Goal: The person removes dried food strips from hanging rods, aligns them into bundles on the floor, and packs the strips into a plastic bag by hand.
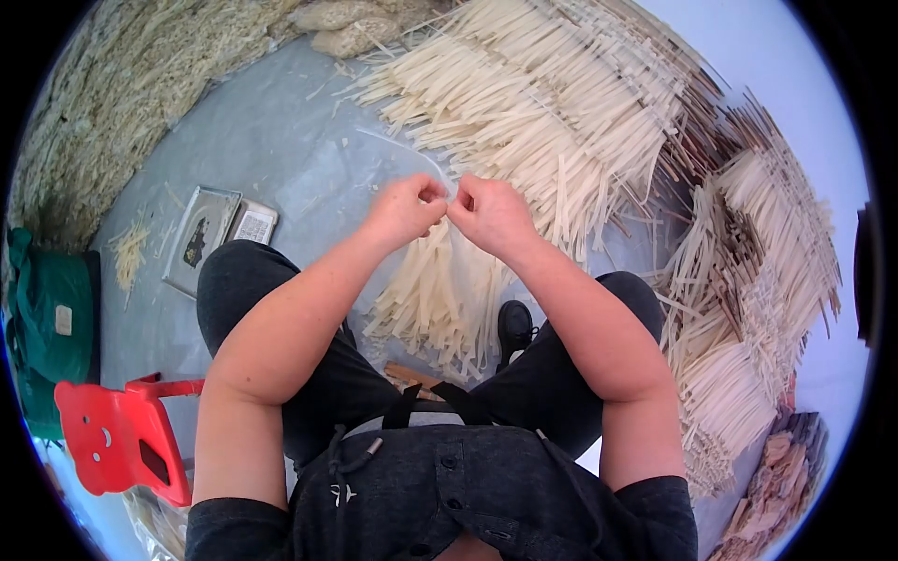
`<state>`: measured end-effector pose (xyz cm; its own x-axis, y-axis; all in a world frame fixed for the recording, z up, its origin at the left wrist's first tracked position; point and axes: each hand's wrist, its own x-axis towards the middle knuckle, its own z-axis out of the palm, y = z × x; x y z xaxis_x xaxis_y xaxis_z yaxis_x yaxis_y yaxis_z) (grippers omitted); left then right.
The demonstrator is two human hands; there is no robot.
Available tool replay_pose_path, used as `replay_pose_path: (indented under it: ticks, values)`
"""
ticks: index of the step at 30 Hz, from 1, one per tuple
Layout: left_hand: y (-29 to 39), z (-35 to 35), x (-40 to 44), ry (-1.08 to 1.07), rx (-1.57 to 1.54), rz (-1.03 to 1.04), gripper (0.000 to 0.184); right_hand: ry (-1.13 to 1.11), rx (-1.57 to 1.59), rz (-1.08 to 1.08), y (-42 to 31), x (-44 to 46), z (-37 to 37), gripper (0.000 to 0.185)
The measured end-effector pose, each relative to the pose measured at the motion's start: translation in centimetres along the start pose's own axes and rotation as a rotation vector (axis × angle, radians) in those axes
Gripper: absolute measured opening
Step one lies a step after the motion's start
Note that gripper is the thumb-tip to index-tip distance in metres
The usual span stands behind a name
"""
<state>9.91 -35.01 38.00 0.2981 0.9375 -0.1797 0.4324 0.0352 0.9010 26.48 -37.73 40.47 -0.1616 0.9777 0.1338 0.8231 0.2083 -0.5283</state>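
Both hands meet near the middle of the view, fingertips almost touching. My left hand [406,208] is closed in a pinch, and so is my right hand [492,215]. A thin, pale, translucent strip [409,148] curves up and to the left from the fingertips; which hand grips it is hard to make out, and the tips are too small to read. Under the hands, between the knees, a bundle of flat cream strips [440,294] fans out on the grey floor.
Large stacks of pale strips [524,103] lie ahead and along the right [739,374]. Shavings [112,103] are heaped at upper left. A metal scale [204,234], a green bag [51,323] and a red chair [117,435] stand at left. Wood pieces [776,477] lie at lower right.
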Motion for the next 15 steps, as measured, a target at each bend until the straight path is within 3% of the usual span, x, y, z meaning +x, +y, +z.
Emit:
replay_pose_path:
  ticks: [4, 7, 10, 12, 15]
  values:
    - [-0.8, 0.2, 0.6, 0.029, -0.094, 0.121, 0.035, -0.054, 0.178, 0.009, 0.7, 0.0, 0.2, 0.018]
    - [-1.1, -0.8, 2.1, 0.053, -0.155, 0.08, 0.036, -0.19, 0.354, 0.002, 1.1, -0.1, 0.6, 0.018]
    - [-0.1, -2.4, 2.0, 0.093, -0.005, -0.025, 0.036, -0.19, 0.465, 0.023, 1.2, -0.1, 0.4, 0.012]
    - [1.3, -2.8, 1.0, -0.028, -0.308, -0.025, 0.033, -0.192, 0.532, 0.09, 1.1, 0.2, -0.3, 0.013]
    - [2.7, -1.6, -1.3, -0.147, -0.396, -0.074, 0.032, -0.191, 0.779, 0.155, 0.7, -0.1, -0.7, 0.013]
